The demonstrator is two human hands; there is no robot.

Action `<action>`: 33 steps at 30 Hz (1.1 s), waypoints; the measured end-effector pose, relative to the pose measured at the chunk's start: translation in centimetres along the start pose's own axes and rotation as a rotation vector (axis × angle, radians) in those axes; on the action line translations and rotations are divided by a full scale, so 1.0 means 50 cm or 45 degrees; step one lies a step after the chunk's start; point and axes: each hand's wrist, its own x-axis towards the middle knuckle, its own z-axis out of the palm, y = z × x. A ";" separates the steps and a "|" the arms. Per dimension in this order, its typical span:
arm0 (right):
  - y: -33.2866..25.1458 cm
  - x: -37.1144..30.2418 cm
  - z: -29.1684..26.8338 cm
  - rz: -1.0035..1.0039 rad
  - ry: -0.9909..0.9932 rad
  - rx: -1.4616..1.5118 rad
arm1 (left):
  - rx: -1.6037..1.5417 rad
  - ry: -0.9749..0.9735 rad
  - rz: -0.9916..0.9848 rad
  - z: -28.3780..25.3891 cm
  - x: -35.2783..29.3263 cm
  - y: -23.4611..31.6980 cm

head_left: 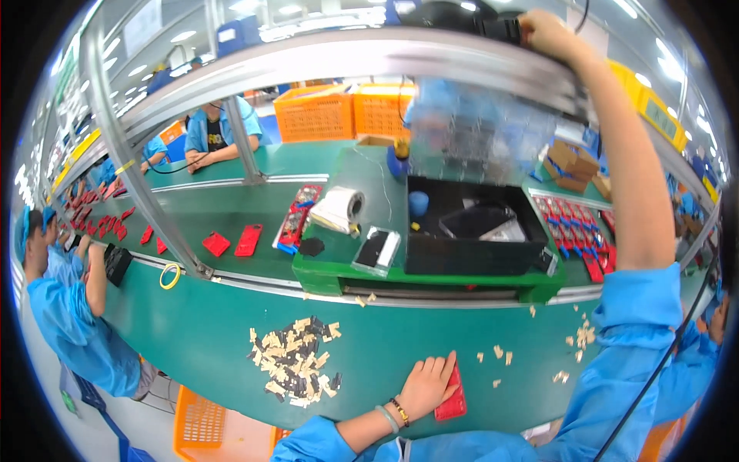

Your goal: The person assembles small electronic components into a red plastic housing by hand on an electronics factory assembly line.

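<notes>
My left hand (428, 387) is on the green bench and holds a red flat piece like a phone case (454, 396) by its left edge. Two bracelets circle that wrist. My right arm reaches up, and my right hand (550, 35) grips the end of a black object (502, 29) above the metal rail; its kind I cannot make out. Left of my left hand lies a heap of small cream and black pieces (296, 360). Several loose cream pieces (496, 353) are scattered to its right.
Ahead, a green stand (323, 269) bears a black tray (469, 262) and a white roll (335, 208). Red cases lie on the far belt (192, 204). A metal post (131, 154) rises at left. Co-workers sit at left and opposite. A yellow tape ring (170, 276) lies at left.
</notes>
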 end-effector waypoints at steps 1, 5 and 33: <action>0.106 -0.019 0.011 0.050 0.308 0.351 | -0.041 -0.012 0.031 -0.004 0.016 0.011; -0.078 -0.233 0.010 -0.049 0.584 -0.188 | -0.274 0.074 0.219 -0.049 0.015 0.019; 0.405 -1.175 0.652 0.777 -0.123 -0.170 | 0.549 -0.172 -1.332 -0.131 -0.111 -0.956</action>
